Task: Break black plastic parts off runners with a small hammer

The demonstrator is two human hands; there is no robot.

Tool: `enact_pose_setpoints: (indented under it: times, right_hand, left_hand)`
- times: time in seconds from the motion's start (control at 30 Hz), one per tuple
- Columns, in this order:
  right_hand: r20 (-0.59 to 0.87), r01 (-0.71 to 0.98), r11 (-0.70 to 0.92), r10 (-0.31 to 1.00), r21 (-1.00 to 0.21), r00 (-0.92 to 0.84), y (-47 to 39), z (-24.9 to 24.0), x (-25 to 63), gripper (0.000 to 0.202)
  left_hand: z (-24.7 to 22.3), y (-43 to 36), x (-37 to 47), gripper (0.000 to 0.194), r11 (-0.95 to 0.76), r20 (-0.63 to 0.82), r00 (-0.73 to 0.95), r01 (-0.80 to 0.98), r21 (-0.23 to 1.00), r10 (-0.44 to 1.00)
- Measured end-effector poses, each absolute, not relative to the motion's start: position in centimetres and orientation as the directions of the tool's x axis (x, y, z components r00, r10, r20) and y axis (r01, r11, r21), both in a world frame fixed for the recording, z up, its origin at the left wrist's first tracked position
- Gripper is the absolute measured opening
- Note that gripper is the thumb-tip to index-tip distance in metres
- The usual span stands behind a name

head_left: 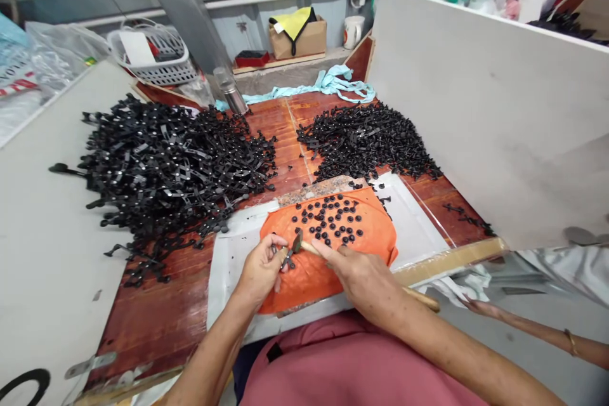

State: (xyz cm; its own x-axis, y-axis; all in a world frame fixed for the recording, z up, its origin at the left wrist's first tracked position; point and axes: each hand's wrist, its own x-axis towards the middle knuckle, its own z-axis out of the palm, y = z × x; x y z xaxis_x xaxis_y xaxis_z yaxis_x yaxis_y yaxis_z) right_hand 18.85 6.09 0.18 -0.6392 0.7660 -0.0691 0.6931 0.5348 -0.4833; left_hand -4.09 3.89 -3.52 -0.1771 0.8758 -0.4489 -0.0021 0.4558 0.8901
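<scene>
While pinching a black piece [288, 260] in fingertips of the left hand [261, 266] over the orange cloth [316, 282], gripping a wooden-handled hammer [297, 242] in the curled right hand [359, 274]. Just beyond: scattered black studs [337, 216].

You have bright, fairly even light that seems to fall from above, leaving pale glare on the glossy red-brown tabletop [273, 130] and small glints across the heap of black pieces [166, 165] on your left. Shadows are soft, with a mild darkening on the orange cloth [318, 285] between your left hand [261, 265] and right hand [366, 276]. Your wide lens stretches the pale panel [495, 114] toward the right edge, and fine detail looks slightly smeared, so the heaped pieces run together.
</scene>
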Motion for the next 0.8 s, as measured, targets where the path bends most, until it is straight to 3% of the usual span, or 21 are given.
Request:
enact_pose_setpoints:
  times: [0.1,0.23,0.37,0.5,0.7,0.8]
  right_hand:
    - [-0.001,0.641,0.555,0.755,-0.53,-0.655,6.2,0.3,18.9,0.064]
    - [-0.122,0.723,0.576,0.744,-0.382,-0.657,6.1,0.0,18.6,0.07]
    - [-0.087,0.711,0.584,0.746,-0.392,-0.66,6.2,-0.3,18.1,0.068]
    - [-0.136,0.744,0.588,0.748,-0.316,-0.649,6.6,-0.5,17.9,0.068]
    - [-0.016,0.674,0.546,0.771,-0.498,-0.636,7.0,0.1,18.4,0.058]
    - [-0.008,0.676,0.553,0.771,-0.487,-0.636,6.5,0.3,18.3,0.06]
  left_hand:
    - [-3.7,3.8,-4.1,0.051,0.451,-0.447,-0.185,-0.022,0.892,0.875]
    - [-3.8,3.6,-4.3,0.048,0.453,-0.449,-0.198,-0.026,0.891,0.871]
    - [-3.9,3.5,-4.4,0.047,0.446,-0.441,-0.207,-0.022,0.895,0.873]
    - [-3.9,3.5,-4.4,0.048,0.449,-0.441,-0.209,-0.008,0.893,0.873]
    - [-3.7,3.5,-4.3,0.046,0.449,-0.441,-0.21,-0.014,0.894,0.872]
    - [-3.8,3.5,-4.4,0.048,0.453,-0.445,-0.204,-0.01,0.892,0.872]
